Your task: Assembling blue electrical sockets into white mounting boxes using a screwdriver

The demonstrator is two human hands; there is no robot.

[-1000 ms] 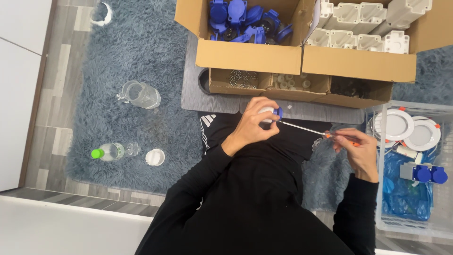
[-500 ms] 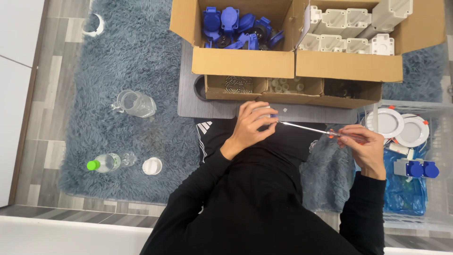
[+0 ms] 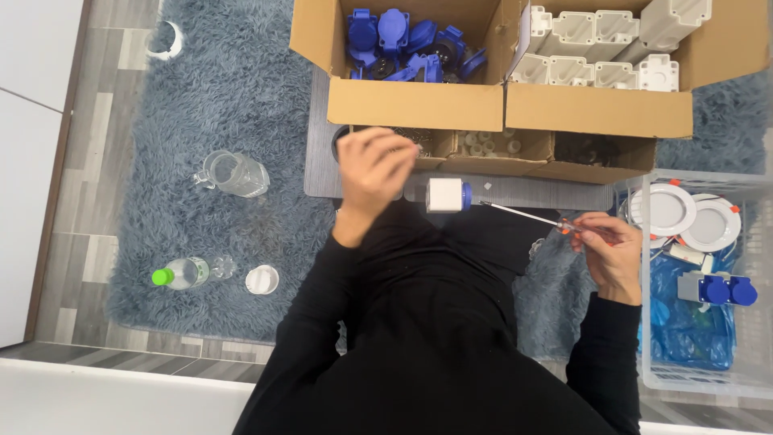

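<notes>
Screwdriver (image 3: 523,214) is gripped by its orange handle in the closed right hand (image 3: 605,251), its tip carrying a white-and-blue socket part (image 3: 448,195) just before the cardboard box (image 3: 419,105), while the left hand (image 3: 372,171) hovers loosely curled, holding nothing, beside that part.

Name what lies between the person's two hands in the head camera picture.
In the head view, a small white block with a blue end sits on a thin screwdriver shaft, between the raised left hand and the right hand gripping the handle.

ahead: cardboard boxes (image 3: 499,105) block | right: plastic crate (image 3: 708,354) | left: rug (image 3: 161,234) open
</notes>
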